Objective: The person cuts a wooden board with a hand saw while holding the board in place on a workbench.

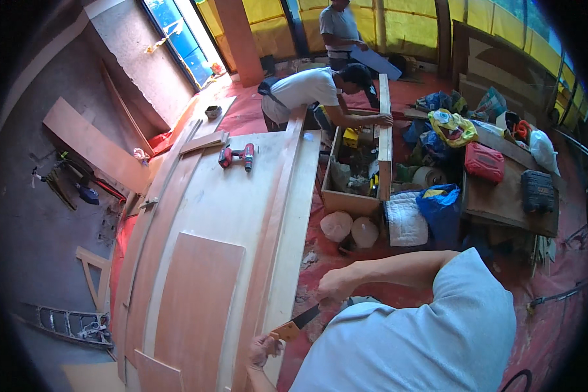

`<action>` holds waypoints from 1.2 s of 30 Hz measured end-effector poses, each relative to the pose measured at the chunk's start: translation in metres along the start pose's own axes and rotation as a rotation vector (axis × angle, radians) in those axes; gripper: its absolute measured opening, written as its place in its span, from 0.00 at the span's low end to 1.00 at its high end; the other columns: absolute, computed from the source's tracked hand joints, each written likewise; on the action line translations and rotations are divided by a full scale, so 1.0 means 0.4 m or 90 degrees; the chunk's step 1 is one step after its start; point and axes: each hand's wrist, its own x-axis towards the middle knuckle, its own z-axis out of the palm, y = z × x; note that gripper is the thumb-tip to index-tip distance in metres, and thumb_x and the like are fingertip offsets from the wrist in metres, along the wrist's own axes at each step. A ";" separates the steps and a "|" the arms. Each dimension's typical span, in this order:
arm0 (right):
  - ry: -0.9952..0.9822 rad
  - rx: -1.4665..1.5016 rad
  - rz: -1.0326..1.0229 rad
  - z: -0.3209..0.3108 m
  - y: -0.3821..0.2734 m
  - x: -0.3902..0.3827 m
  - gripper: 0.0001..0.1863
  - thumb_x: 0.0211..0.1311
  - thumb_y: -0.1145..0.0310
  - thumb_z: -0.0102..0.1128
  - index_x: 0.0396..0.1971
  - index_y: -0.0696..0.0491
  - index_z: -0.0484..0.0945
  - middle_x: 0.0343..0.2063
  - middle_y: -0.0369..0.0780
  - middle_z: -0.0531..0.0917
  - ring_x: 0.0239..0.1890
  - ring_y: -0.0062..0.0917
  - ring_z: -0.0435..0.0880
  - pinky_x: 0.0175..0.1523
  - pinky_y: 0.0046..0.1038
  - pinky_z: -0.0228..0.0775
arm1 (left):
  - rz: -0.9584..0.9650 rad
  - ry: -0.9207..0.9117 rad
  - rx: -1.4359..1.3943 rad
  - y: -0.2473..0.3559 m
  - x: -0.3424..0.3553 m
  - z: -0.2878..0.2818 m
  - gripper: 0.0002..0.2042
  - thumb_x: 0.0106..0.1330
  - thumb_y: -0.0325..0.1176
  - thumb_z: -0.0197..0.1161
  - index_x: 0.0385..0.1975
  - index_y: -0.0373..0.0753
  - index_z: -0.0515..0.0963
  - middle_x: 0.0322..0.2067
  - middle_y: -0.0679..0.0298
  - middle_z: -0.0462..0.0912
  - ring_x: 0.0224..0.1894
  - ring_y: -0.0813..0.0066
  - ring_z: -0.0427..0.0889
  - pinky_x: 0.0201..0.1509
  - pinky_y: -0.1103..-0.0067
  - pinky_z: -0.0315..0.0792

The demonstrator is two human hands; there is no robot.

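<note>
My left hand (262,351), low in the picture beside the long workbench sheet (242,176), is closed at the orange-brown wooden handle of what looks like a hand saw (306,317). Its dark blade slants up to the right. At the blade's far end, my right hand (336,285) is bent into a closed grip, its fingertips partly hidden. A brown plywood panel (199,287) lies on the sheet left of my hands. Farther up the sheet rests a red cordless drill (237,157).
A co-worker (304,91) leans over an open wooden box (351,200), one hand on an upright board (385,144). Another person (340,32) stands behind with a pale panel. Bags, a red case (484,163) and a dark case (538,191) crowd the right. A ladder (72,325) lies left.
</note>
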 end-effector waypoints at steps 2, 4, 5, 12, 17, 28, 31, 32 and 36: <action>-0.024 -0.013 -0.009 -0.018 -0.010 -0.022 0.15 0.75 0.59 0.61 0.40 0.57 0.87 0.27 0.47 0.90 0.31 0.39 0.93 0.38 0.45 0.83 | -0.036 0.006 -0.010 -0.079 -0.040 0.051 0.17 0.79 0.44 0.69 0.49 0.33 0.84 0.31 0.58 0.89 0.27 0.70 0.86 0.30 0.74 0.78; -0.051 -0.070 0.016 -0.001 0.009 -0.038 0.14 0.74 0.60 0.61 0.38 0.56 0.87 0.27 0.46 0.90 0.31 0.36 0.93 0.36 0.41 0.85 | -0.058 0.021 -0.005 -0.106 -0.056 0.139 0.15 0.80 0.42 0.68 0.47 0.33 0.85 0.31 0.60 0.88 0.29 0.71 0.86 0.32 0.73 0.78; -0.046 -0.065 0.016 0.018 0.035 -0.047 0.14 0.74 0.60 0.61 0.38 0.56 0.87 0.27 0.46 0.90 0.31 0.36 0.93 0.36 0.41 0.85 | -0.064 0.022 0.020 -0.104 -0.066 0.193 0.14 0.80 0.41 0.67 0.44 0.33 0.85 0.29 0.62 0.87 0.28 0.71 0.85 0.33 0.73 0.78; 0.225 -0.155 0.048 0.165 0.146 -0.239 0.08 0.67 0.61 0.65 0.38 0.47 0.88 0.32 0.43 0.90 0.39 0.46 0.91 0.42 0.50 0.81 | -0.065 0.115 0.005 -0.131 -0.089 0.534 0.13 0.80 0.38 0.67 0.35 0.36 0.81 0.22 0.66 0.79 0.23 0.74 0.79 0.30 0.73 0.75; 0.586 0.026 0.171 0.286 0.160 -0.371 0.16 0.71 0.53 0.65 0.35 0.52 0.87 0.35 0.47 0.90 0.41 0.51 0.90 0.47 0.51 0.81 | -0.073 0.242 0.059 -0.160 -0.083 0.717 0.12 0.79 0.36 0.66 0.33 0.36 0.81 0.22 0.68 0.78 0.22 0.80 0.78 0.28 0.78 0.72; 0.346 1.025 0.312 0.562 -0.077 -0.353 0.36 0.74 0.33 0.64 0.50 0.57 0.83 0.35 0.40 0.86 0.35 0.27 0.86 0.39 0.33 0.82 | 0.164 0.327 0.708 -0.164 0.041 1.047 0.18 0.76 0.45 0.63 0.51 0.34 0.81 0.40 0.43 0.88 0.45 0.36 0.86 0.51 0.46 0.77; 0.419 0.932 0.372 0.555 -0.086 -0.373 0.30 0.76 0.41 0.65 0.43 0.58 0.83 0.31 0.40 0.85 0.30 0.27 0.85 0.33 0.35 0.78 | 0.194 0.257 0.770 -0.163 0.007 1.054 0.22 0.73 0.47 0.68 0.56 0.37 0.79 0.44 0.45 0.85 0.50 0.41 0.84 0.53 0.49 0.76; 0.421 0.857 0.362 0.567 -0.075 -0.371 0.29 0.77 0.42 0.64 0.41 0.59 0.83 0.30 0.40 0.85 0.31 0.27 0.86 0.32 0.35 0.78 | 0.239 0.242 0.778 -0.153 -0.015 1.061 0.22 0.72 0.47 0.69 0.55 0.36 0.79 0.44 0.46 0.85 0.50 0.41 0.83 0.54 0.49 0.76; 0.396 0.670 0.331 0.573 -0.168 -0.396 0.25 0.82 0.47 0.58 0.62 0.53 0.80 0.33 0.43 0.88 0.34 0.31 0.90 0.37 0.39 0.81 | 0.257 0.185 0.621 -0.223 -0.124 0.986 0.24 0.75 0.44 0.70 0.63 0.36 0.78 0.51 0.51 0.87 0.51 0.52 0.88 0.54 0.61 0.82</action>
